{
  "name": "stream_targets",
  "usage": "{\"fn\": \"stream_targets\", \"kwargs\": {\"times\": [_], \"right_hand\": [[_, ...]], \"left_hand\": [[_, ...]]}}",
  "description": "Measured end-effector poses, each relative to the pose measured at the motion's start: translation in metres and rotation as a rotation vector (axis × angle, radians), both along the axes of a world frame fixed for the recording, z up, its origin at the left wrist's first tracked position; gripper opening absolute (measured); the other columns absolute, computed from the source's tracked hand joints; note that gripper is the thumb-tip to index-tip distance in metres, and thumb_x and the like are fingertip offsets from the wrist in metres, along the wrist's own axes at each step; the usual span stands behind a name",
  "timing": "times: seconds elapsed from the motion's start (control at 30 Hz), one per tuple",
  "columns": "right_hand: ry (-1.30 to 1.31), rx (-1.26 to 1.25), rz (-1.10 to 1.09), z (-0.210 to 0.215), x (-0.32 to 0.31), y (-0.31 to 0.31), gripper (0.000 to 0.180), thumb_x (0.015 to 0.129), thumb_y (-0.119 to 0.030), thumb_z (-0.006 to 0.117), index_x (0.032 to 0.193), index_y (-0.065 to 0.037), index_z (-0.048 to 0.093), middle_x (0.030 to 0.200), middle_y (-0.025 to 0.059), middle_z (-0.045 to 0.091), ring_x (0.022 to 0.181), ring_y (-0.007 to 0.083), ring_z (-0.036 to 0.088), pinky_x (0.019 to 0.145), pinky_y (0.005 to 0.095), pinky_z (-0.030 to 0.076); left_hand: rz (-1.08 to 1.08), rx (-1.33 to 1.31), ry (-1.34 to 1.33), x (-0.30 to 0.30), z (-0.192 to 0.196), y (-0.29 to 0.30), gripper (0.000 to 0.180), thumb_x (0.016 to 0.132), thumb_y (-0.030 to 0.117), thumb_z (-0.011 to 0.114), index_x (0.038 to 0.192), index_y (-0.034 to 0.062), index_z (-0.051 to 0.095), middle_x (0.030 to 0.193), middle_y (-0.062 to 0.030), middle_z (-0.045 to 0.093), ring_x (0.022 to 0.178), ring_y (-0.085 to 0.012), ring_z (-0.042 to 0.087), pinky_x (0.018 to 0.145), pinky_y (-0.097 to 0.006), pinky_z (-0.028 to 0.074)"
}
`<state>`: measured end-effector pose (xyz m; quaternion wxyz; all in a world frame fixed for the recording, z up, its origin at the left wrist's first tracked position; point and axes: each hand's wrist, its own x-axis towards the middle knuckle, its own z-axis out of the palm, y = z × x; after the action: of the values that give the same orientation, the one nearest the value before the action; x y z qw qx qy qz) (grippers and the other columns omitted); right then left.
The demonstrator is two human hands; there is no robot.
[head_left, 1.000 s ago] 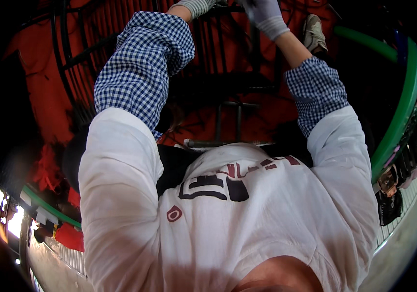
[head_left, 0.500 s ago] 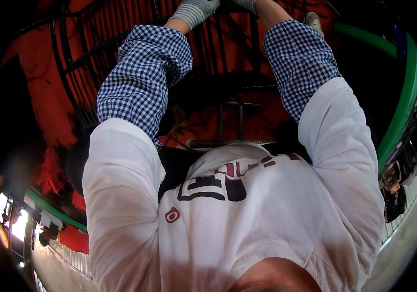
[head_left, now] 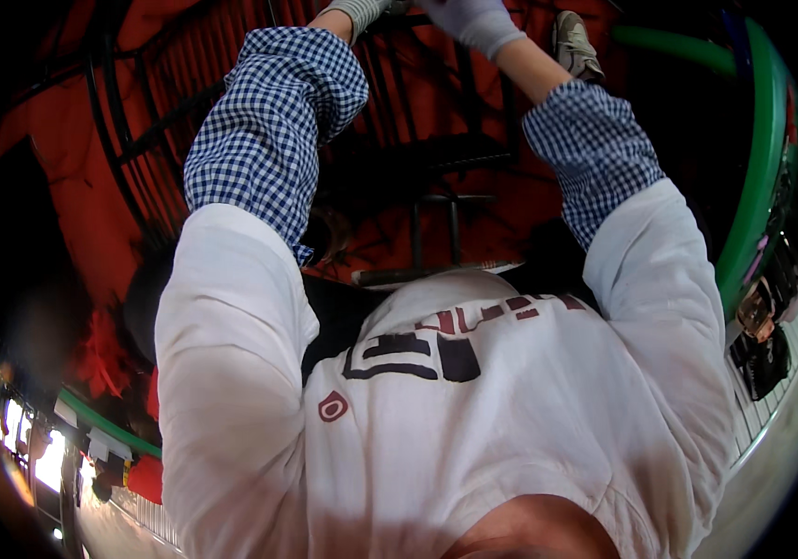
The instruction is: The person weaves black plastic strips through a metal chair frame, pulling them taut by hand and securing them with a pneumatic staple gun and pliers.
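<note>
Both my hands reach to the top edge of the picture, which cuts off their fingers. My left hand (head_left: 367, 9) wears a grey-and-white striped glove. My right hand (head_left: 475, 20), in a pale grey glove, is slightly blurred and lies close beside the left. What either holds, if anything, I cannot make out. Below and around them is a black metal frame of thin parallel bars (head_left: 397, 88). Blue-and-white checked sleeve covers (head_left: 264, 116) wrap both forearms above white sleeves.
Red flooring (head_left: 91, 219) shows beneath the black bars. A thick green curved rail (head_left: 757, 177) bounds the right side. Near my right forearm is a shoe (head_left: 577, 47). A dark bar (head_left: 403, 276) lies before my waist. Several bags and clothes lie beyond the green rail.
My right hand has come lower into view and its forearm now slants more to the left. My left hand has shifted slightly up, partly out of the picture. The whole view has tilted slightly.
</note>
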<state>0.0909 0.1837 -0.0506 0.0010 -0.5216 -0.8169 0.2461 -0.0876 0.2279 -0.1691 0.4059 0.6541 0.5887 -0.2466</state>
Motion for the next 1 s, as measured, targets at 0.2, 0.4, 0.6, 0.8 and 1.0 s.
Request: {"fn": "stream_targets", "kwargs": {"times": [0.2,0.4,0.6,0.8,1.0], "right_hand": [[-0.068,0.419,0.262,0.008,-0.021,-0.047,0.049,0.080,-0.035,0.072,0.118,-0.009,0.055,0.105,0.0102,0.061,0.100,0.0279,0.058,0.089,0.0416,0.044],[-0.058,0.452,0.283,-0.026,-0.023,-0.036,0.043,0.074,-0.030,0.074,0.107,-0.009,0.056,0.095,0.0082,0.059,0.089,0.0260,0.060,0.073,0.0378,0.051],[-0.067,0.304,0.299,0.007,-0.027,-0.030,0.032,0.082,-0.028,0.069,0.105,-0.010,0.057,0.099,0.0106,0.061,0.093,0.0271,0.062,0.077,0.0391,0.052],[-0.038,0.548,0.082,0.133,0.127,-0.066,0.018,0.085,-0.022,0.066,0.095,-0.008,0.060,0.089,0.0104,0.061,0.087,0.0298,0.062,0.080,0.0390,0.050],[-0.523,0.884,-0.600,0.234,0.363,-0.215,0.032,0.091,-0.024,0.065,0.121,-0.012,0.062,0.111,0.0119,0.066,0.099,0.0272,0.066,0.086,0.0371,0.052]], "left_hand": [[0.106,0.162,-0.141,-0.003,0.020,-0.022,0.037,0.094,0.037,0.053,0.102,0.0058,0.072,0.097,-0.0105,0.072,0.086,-0.0274,0.068,0.075,-0.039,0.052],[0.377,0.086,-0.277,-0.004,0.005,-0.025,0.032,0.092,0.032,0.053,0.098,0.0078,0.073,0.093,-0.0097,0.073,0.082,-0.0295,0.069,0.072,-0.039,0.053],[0.338,0.123,-0.257,-0.015,0.009,-0.014,0.032,0.092,0.034,0.053,0.100,0.0115,0.074,0.094,-0.0106,0.073,0.083,-0.0312,0.070,0.076,-0.040,0.053],[-0.003,0.595,-0.594,-0.004,-0.011,-0.008,0.038,0.095,0.045,0.052,0.100,0.0113,0.070,0.095,-0.0142,0.068,0.093,-0.0346,0.064,0.084,-0.044,0.049],[0.585,0.175,-0.532,-0.050,-0.046,0.005,0.031,0.086,0.033,0.073,0.101,0.0064,0.071,0.089,-0.0070,0.067,0.077,-0.0165,0.059,0.068,-0.033,0.047]]}}
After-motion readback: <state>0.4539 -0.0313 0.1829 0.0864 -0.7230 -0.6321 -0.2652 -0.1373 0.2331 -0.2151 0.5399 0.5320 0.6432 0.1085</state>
